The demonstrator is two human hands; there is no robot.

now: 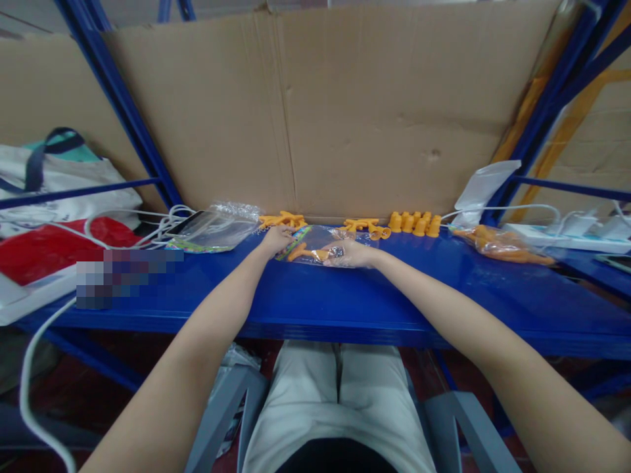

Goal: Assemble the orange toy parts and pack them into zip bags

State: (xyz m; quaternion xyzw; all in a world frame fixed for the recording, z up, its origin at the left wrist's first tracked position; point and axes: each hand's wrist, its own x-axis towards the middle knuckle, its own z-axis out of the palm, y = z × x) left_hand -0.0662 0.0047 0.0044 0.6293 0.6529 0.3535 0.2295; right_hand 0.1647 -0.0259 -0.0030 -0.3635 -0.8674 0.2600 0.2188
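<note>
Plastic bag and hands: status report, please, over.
Left hand at colourful edge of plastic bag; right hand toward its other end. Orange piece visible through plastic. Branched orange parts close behind.

A: What's the bag [315, 235] at the left hand [279, 241] and right hand [349, 253] made of?
B: Clear plastic, glossy and crinkled. Right of the right hand, the cups [419, 226] look like smooth orange plastic.
A: Under the hands?
B: A blue tabletop [315, 302], smooth like painted metal. Beyond them, matt, creased cardboard [394, 112].
</note>
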